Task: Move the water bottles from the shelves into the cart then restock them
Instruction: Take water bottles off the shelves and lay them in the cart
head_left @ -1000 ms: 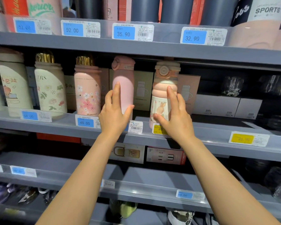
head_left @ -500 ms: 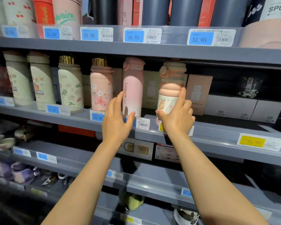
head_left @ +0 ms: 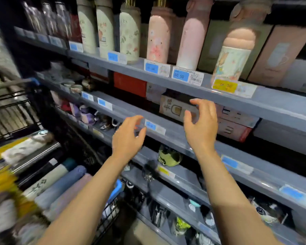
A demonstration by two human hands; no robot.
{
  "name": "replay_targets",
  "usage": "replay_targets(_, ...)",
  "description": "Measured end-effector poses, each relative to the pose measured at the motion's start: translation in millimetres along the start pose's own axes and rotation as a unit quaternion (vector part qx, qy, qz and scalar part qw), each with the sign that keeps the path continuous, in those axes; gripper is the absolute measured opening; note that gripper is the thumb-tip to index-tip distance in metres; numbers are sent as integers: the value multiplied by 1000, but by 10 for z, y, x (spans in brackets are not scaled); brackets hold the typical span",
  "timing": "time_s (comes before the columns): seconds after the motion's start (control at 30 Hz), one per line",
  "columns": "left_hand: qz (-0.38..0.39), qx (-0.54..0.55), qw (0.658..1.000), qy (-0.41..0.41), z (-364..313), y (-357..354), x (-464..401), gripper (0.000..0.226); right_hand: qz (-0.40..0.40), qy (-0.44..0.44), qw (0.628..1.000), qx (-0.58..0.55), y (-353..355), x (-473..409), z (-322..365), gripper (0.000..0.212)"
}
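Observation:
A row of water bottles stands on the grey upper shelf: a plain pink bottle, a rabbit-print bottle, a pink floral one and cream ones further left. My left hand and my right hand hover below that shelf, fingers loosely spread, holding nothing and touching no bottle. At the lower left, several bottles lie on their sides in the black wire cart, among them a blue one and a cream one.
Lower shelves hold boxes, small cups and mugs. Price tags line the shelf edges. The cart stands close against the shelving on the left. The view is blurred by motion.
Both hands have left the pink and rabbit-print bottles and dropped below their shelf, empty. My view has swung down and left, bringing the cart into sight.

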State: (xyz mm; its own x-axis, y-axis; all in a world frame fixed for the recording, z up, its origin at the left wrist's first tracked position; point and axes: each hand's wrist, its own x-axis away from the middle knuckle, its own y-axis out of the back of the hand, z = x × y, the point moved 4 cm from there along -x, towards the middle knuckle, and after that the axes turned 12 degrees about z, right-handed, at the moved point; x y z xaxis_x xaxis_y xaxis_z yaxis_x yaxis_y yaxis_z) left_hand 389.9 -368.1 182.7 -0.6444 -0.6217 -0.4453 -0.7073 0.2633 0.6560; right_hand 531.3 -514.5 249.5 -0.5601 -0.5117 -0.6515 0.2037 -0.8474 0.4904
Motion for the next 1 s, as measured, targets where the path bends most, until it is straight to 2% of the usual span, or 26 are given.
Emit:
replay_targets(0.17, 37, -66, 991, 109, 534, 165, 768, 26, 189, -32, 978, -79, -776, 775, 146, 18)
replay_targets(0.27, 65, -82, 979, 176, 885, 320, 1158, 24, 274, -44, 954, -115, -1186, 1165, 284, 17)
replay_targets(0.37, 80, -70, 973, 204, 1221, 480, 1501, 17, 343, -66, 928, -126, -1576, 1497, 392, 16)
replay_targets(0.53, 120, -93, 957, 245, 1812, 890, 1950, 23, 415, -79, 899, -118, -2238, 1956, 764, 18)
replay_targets(0.63, 115, -81, 961, 239, 2263, 1252, 2129, 23, 432, -98, 890, -114, -2699, 2181, 1067, 20)
replay_targets(0.83, 174, -87, 955, 224, 3283, 1944, 2382, 21, 444, -169, 876, -87, -3572, 2666, 1721, 25)
replay_targets(0.9, 189, -92, 952, 222, 3598, 2116, 2440, 19, 465, -206, 858, -72, -3803, 2815, 1843, 28)
replay_targets(1.0, 248, -131, 940, 196, 3957, 2249, 2458, 30, 500, -256, 826, -48, -4050, 3037, 1916, 33)
